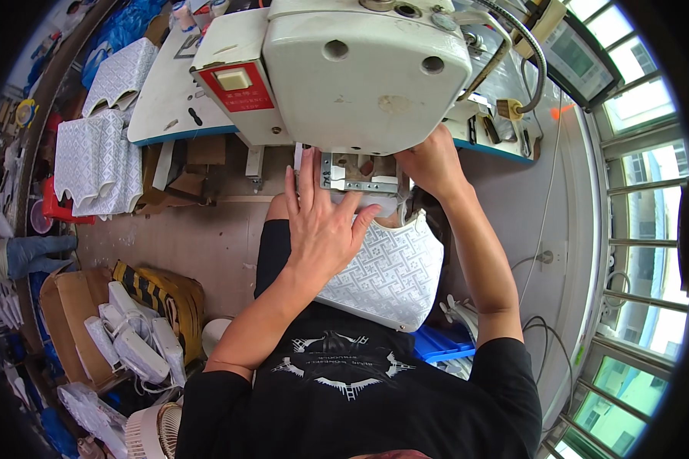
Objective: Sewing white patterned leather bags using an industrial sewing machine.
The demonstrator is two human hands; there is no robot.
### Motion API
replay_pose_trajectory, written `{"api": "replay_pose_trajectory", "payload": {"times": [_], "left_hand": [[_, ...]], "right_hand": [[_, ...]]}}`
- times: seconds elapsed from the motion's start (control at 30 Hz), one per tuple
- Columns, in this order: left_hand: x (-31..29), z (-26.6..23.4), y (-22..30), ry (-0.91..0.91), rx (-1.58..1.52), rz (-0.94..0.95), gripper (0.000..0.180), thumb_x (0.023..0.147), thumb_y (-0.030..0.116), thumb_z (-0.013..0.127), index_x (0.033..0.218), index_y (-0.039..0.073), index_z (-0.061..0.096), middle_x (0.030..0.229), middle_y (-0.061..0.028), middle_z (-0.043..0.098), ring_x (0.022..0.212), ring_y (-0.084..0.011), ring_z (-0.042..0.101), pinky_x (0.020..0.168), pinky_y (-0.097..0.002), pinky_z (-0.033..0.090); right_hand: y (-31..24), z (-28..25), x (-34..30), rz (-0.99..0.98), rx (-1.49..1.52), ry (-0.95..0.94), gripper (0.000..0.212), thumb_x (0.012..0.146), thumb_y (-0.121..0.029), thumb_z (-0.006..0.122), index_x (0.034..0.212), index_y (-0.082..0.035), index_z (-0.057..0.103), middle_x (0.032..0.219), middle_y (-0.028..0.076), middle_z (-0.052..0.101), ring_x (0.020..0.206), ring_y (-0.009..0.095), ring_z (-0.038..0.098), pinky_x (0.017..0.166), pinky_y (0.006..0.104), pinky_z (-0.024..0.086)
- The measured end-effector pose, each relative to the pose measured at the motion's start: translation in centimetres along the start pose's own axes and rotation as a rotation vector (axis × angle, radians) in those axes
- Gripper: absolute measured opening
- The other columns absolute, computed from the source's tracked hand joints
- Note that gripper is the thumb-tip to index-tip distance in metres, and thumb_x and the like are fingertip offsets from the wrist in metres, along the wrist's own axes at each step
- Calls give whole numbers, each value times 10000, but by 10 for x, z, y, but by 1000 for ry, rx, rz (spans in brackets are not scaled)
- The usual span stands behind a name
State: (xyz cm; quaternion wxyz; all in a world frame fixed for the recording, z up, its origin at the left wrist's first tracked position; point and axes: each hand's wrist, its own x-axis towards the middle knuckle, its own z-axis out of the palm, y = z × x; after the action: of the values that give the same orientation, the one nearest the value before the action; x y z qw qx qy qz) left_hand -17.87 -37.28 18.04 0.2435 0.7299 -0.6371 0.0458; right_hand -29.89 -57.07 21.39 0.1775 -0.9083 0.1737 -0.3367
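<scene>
A silver-white patterned panel with a curved notch in its upper edge lies over my lap, its top end under a large white industrial sewing machine. My left hand rests on the panel's upper left with its fingers spread, their tips beside a metal clamp frame. At the frame's right end, just below the machine head, my right hand has its fingers curled in. The machine and the hand itself hide its fingertips and whatever they grip.
Stacks of similar patterned panels lie at the left. Below them are a cardboard box with white pieces and a yellow-black bag. A screen is at the upper right. Small tools lie on the tabletop; barred windows line the right.
</scene>
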Motion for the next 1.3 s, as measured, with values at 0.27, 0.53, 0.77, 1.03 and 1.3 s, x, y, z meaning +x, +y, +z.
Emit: {"api": "replay_pose_trajectory", "payload": {"times": [0.27, 0.53, 0.77, 1.03, 1.3], "left_hand": [[2, 2, 5, 49, 44, -14, 556, 980, 552, 629, 1308, 112, 719, 1445, -356, 476, 1523, -525, 256, 1174, -728, 217], [4, 8, 5, 62, 57, -41, 587, 979, 562, 623, 1333, 100, 701, 1456, -335, 475, 1490, -538, 294, 1168, -729, 220], [2, 6, 1, 22, 46, -21, 584, 979, 561, 625, 1322, 96, 709, 1453, -316, 483, 1468, -521, 325, 1172, -721, 216], [2, 2, 1, 16, 62, -15, 621, 974, 550, 632, 1419, 116, 648, 1489, -298, 471, 1464, -498, 341, 1178, -706, 218], [7, 6, 8, 103, 64, -15, 542, 977, 516, 648, 1223, 40, 728, 1465, -280, 497, 1459, -496, 347, 1165, -709, 241]], "right_hand": [[-4, 8, -2, -137, 55, 48, 196, 751, 8, 738, 927, -78, 721, 863, 108, 688, 883, 354, 646, 784, 439, 549], [-13, 2, 1, -74, -14, 6, 159, 740, 2, 747, 873, -57, 682, 863, 104, 689, 886, 346, 649, 817, 444, 538], [-18, 5, 0, -90, -19, 56, 146, 755, -1, 737, 873, -57, 671, 837, 104, 680, 868, 342, 642, 792, 446, 537], [-27, 2, -1, -21, -9, 49, 143, 779, 15, 719, 894, -52, 668, 824, 82, 674, 841, 338, 629, 764, 446, 534], [-40, -3, -10, 48, 31, 145, 101, 849, 2, 705, 931, -41, 663, 825, 99, 670, 880, 338, 651, 779, 429, 545]]}}
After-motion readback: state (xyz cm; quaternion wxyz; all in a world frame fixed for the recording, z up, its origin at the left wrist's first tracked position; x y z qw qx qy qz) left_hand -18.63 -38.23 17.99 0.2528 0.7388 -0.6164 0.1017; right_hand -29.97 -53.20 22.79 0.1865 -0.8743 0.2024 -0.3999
